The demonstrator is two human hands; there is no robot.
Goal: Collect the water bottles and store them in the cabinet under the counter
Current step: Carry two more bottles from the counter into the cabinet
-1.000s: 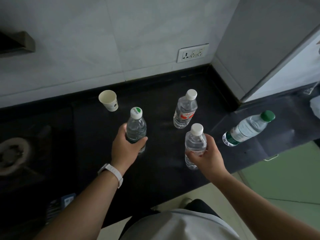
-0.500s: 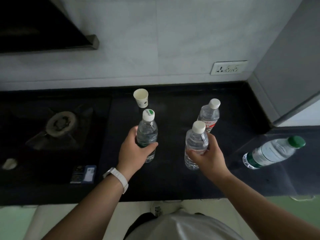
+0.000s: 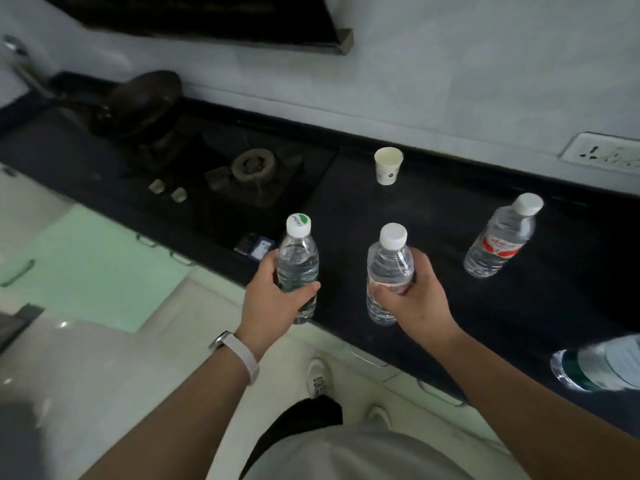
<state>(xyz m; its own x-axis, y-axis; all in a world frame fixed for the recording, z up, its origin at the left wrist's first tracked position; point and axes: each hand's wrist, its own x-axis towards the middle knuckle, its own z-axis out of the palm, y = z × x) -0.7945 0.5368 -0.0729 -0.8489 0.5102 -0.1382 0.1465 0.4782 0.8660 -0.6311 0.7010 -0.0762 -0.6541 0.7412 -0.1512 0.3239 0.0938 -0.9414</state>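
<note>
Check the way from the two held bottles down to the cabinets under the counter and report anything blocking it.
Nothing visible blocks it. The left hand grips the green-marked bottle and the right hand grips the white-capped bottle, both at the counter's front edge. Below, the cabinet doors look shut, so one must be opened first.

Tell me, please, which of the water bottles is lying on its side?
The green-labelled bottle at the counter's far right edge, partly cut off by the frame. The other three stand upright: one in each hand, plus the red-labelled bottle.

Left hand [image 3: 273, 299] and right hand [image 3: 415, 299] each grip a bottle (upright) — counter [image 3: 450, 271] below.
</note>
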